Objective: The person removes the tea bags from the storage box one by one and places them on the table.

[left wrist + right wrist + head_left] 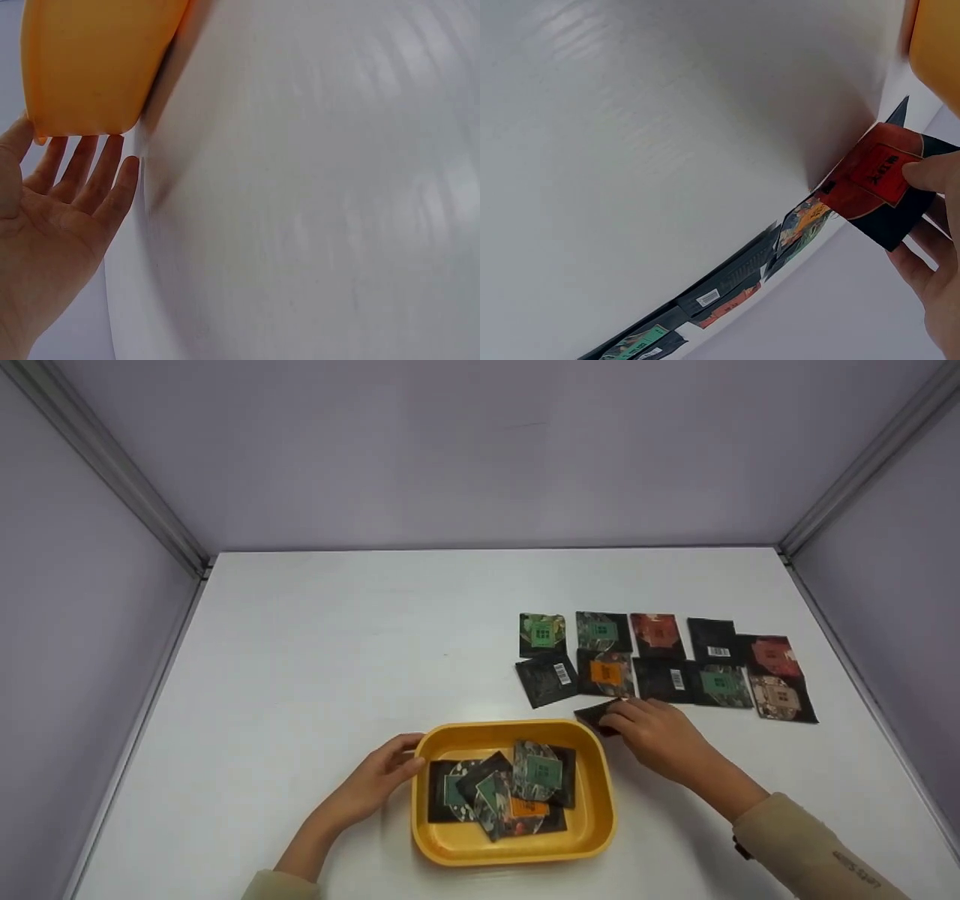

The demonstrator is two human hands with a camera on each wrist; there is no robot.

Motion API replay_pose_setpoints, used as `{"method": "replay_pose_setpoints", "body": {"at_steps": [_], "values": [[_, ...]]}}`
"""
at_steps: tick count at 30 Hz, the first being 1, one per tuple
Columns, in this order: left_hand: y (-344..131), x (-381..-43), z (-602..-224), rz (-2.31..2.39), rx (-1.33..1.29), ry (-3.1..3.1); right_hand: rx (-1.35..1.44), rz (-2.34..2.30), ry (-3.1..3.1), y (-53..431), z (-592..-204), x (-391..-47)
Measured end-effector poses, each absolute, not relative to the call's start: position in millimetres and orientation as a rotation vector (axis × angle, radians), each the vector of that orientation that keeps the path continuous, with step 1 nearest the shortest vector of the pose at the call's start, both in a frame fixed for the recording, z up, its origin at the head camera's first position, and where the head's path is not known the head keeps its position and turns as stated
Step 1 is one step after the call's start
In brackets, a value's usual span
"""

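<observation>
A yellow plastic tray (517,856) stands near the front of the table with several dark packets (541,771) in it, some overlapping. At its left rim, my left hand (379,776) holds the edge. In the left wrist view the thumb lies at the rim, and the fingertips (111,146) touch the tray's outer side (97,67). Just beyond the tray's upper right corner, my right hand (660,735) pinches a flat packet (870,176) between thumb and fingers. Its red printed face shows in the right wrist view, tilted up with a lower edge close to the table.
Two rows of flat packets lie at the right of the table, among them a green-labelled one (543,634), an orange-labelled one (606,673) and a black one with a barcode (547,679). Walls (480,457) enclose the white table (315,645) at the back and sides.
</observation>
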State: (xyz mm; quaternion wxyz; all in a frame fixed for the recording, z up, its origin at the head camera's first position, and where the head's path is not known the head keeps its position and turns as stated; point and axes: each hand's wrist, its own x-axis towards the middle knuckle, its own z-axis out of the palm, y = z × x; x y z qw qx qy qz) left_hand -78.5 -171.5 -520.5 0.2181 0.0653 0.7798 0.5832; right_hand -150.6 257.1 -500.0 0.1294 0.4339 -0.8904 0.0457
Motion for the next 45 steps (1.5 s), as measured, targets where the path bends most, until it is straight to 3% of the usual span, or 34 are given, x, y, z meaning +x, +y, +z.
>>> {"method": "replay_pose_setpoints", "body": {"at_steps": [24, 45], "values": [[-171.3, -78.2, -519.4, 1.641, 0.177, 2.133, 1.366, 0.128, -2.769, 260.6, -505.0, -144.3], [-172.4, -78.4, -519.6, 1.641, 0.193, 2.124, 1.380, 0.094, -2.574, 246.7, -461.8, -144.6]]}}
